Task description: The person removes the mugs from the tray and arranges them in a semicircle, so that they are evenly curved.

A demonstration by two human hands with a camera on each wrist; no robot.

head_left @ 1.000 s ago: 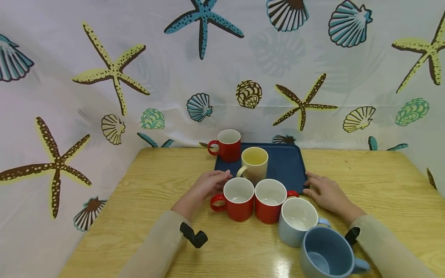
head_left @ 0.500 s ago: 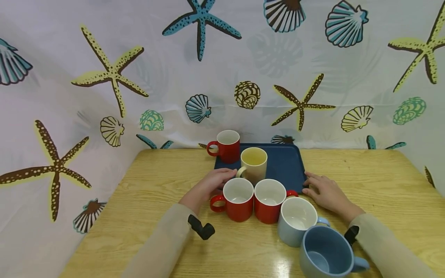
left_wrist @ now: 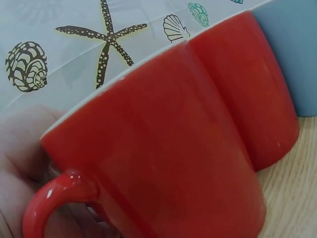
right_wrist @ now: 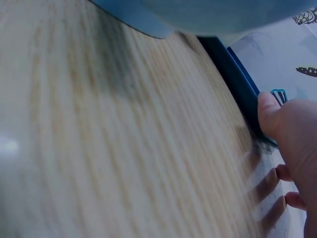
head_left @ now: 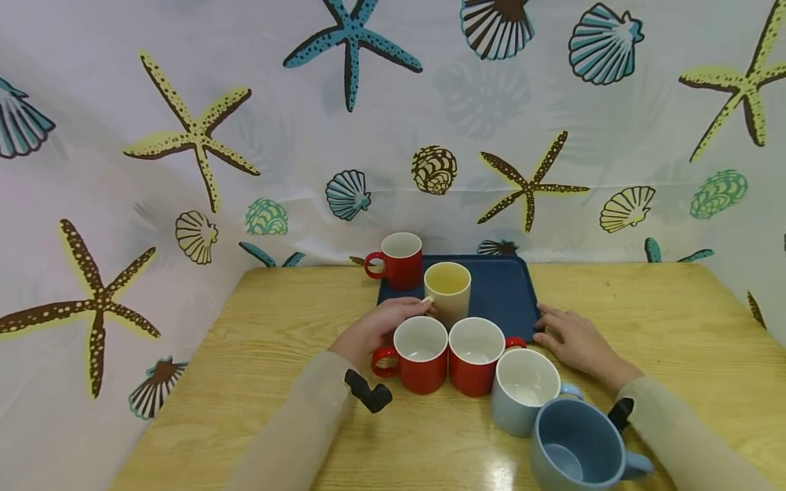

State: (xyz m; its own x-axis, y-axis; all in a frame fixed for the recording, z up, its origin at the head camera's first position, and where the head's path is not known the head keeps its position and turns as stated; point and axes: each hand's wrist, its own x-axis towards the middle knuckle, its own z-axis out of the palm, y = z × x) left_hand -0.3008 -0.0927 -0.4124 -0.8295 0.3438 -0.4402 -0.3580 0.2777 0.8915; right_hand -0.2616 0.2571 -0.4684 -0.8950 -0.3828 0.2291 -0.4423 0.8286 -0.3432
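Observation:
My left hand (head_left: 383, 322) has its fingertips around the handle of the yellow mug (head_left: 453, 305), which stands upright at the front of the blue tray (head_left: 499, 290). In the left wrist view, a red mug (left_wrist: 163, 144) hides most of that hand (left_wrist: 22, 148). A red mug (head_left: 405, 269) stands at the tray's back left corner. My right hand (head_left: 577, 342) touches the tray's right edge near its front corner, fingers relaxed and holding nothing. The right wrist view shows its thumb against the dark tray rim (right_wrist: 233, 74).
Two red mugs (head_left: 425, 372) (head_left: 471, 372) stand side by side before the tray. A light blue mug (head_left: 514, 409) and a larger blue mug (head_left: 549, 464) continue the row toward the front right, beside my right forearm. A patterned cloth (head_left: 307, 150) hangs behind the wooden table (head_left: 270, 327).
My left hand has moved right, from beside the tray's left edge to the yellow mug's handle, and its fingertips have closed there. The right hand and the mugs have stayed in place.

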